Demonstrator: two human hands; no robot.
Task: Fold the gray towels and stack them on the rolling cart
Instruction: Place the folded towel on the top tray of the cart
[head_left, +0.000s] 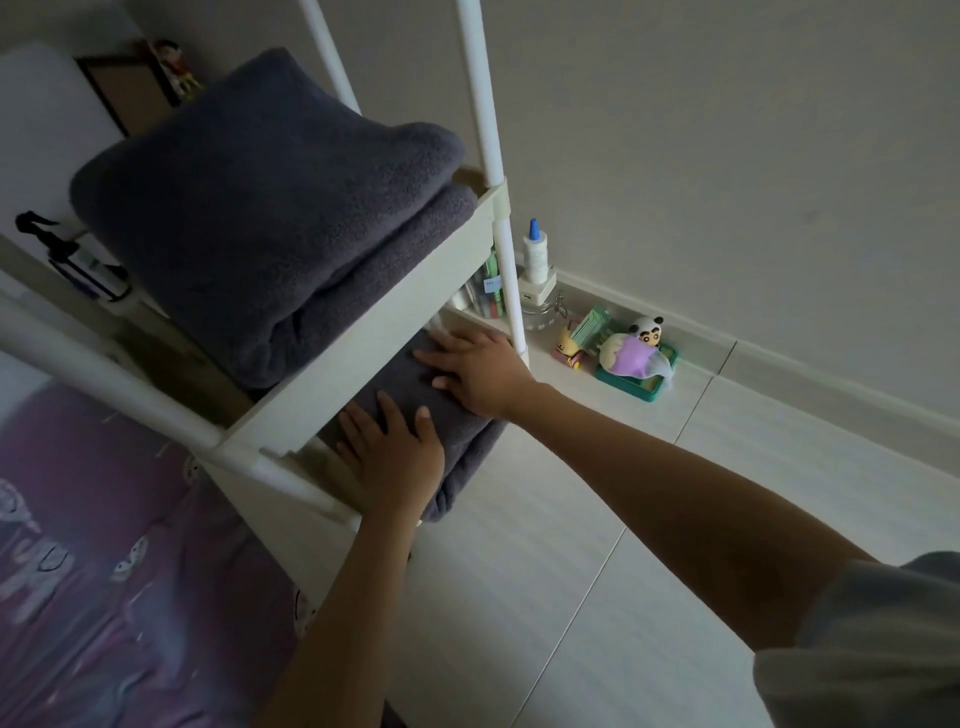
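Gray folded towel (415, 415) lies on the lower shelf of the white rolling cart (363, 332), its near edge overhanging, directly under both flat, spread-fingered hands, the left hand (395, 462) nearer and the right hand (475, 371) farther in, beneath two folded towels (260, 234) stacked above.
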